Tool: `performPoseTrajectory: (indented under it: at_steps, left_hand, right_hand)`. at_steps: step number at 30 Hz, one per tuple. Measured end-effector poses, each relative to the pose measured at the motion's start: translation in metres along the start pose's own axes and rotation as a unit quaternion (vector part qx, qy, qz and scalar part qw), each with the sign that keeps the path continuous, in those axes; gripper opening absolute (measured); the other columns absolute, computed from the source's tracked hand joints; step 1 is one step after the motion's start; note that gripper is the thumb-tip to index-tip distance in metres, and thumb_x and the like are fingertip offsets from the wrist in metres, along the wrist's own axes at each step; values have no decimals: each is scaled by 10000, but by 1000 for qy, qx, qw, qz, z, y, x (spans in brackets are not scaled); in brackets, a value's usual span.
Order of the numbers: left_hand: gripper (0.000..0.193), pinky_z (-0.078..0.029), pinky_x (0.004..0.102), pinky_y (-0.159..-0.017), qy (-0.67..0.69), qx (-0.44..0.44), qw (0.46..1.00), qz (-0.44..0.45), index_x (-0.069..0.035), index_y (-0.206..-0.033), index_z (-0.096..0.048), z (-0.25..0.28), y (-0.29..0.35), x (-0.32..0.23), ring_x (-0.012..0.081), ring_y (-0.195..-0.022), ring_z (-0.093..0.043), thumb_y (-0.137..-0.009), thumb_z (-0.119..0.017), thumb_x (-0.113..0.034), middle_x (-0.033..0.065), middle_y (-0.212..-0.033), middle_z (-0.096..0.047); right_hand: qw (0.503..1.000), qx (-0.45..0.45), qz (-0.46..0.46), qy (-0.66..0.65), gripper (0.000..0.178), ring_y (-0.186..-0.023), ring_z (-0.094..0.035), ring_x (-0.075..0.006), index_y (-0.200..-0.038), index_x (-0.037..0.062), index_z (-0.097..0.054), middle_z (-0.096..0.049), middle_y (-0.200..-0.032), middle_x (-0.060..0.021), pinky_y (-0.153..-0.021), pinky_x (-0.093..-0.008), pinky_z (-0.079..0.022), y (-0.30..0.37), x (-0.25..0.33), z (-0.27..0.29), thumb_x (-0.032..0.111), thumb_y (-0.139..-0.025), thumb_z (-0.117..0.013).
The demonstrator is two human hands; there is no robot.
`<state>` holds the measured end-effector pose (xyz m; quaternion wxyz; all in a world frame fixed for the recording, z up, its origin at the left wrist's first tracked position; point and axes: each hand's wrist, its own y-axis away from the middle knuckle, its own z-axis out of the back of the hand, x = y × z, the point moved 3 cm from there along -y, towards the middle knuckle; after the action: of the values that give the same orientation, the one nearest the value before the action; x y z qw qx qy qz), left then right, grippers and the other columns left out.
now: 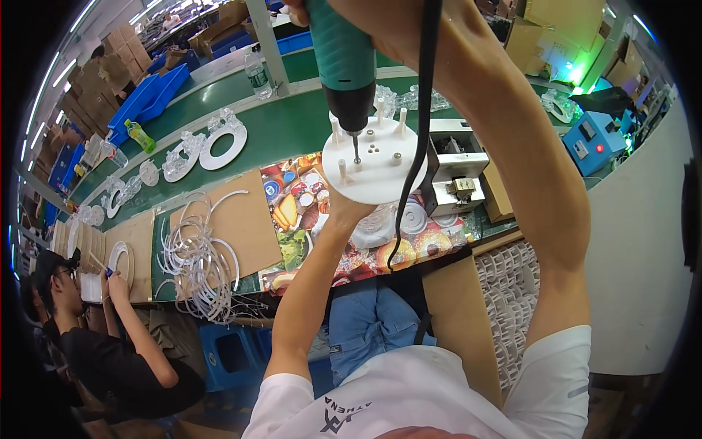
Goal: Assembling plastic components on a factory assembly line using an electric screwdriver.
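My right hand [391, 29], partly cut off by the top edge, is wrapped around a teal and black electric screwdriver [341, 55]. Its bit points down and meets a screw spot on a round white plastic disc [376, 179]. Several upright pegs and a few small metal screw heads show on the disc's top. From below, my left hand [351, 208] supports the disc; most of its fingers are hidden underneath. A black cable [422, 139] hangs down in front of the disc's right side. Beneath it lies a mat printed with food pictures [296, 208].
Left of the mat lies a tangle of clear-white tubing [201, 256] on cardboard. White rings [223, 148] with clear-wrapped parts line the green bench. A metal fixture [457, 168] stands right of the disc, a blue box [594, 143] farther right. A co-worker [110, 351] sits at left.
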<state>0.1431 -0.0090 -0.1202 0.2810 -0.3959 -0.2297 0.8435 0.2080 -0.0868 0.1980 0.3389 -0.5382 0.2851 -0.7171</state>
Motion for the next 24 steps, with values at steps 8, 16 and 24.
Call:
performPoseTrajectory:
  at_steps: [8, 16, 24]
  left_hand:
    - [665, -387, 408, -974, 289, -105, 951, -26, -43, -1249, -446, 9, -9, -6, 270, -1107, -529, -672, -746, -182, 128, -1175, -550]
    - [550, -448, 369, -891, 92, -185, 975, -86, -57, -1140, -539, 29, -47, -7, 271, -1016, -567, -680, -765, -255, 135, -1101, -583]
    - [435, -458, 312, -814, 430, -127, 893, 44, -87, -1134, -537, 123, -111, -20, 134, -909, -567, -765, -735, -204, 27, -1005, -605]
  right_hand:
    - [995, -58, 13, -79, 153, -453, -543, -158, -865, -29, -543, -571, -642, -108, -409, -305, -483, 8, 3, 6, 26, -729, -588]
    - [969, -145, 26, -200, 351, -619, -496, -121, -1113, -56, -520, -559, -874, -126, -573, -277, -406, 80, -31, 93, 135, -825, -582]
    - [958, -239, -156, 1, 448, -555, -515, -138, -1152, 8, -428, -578, -862, -132, -503, -271, -461, 227, -120, 104, -24, -747, -617]
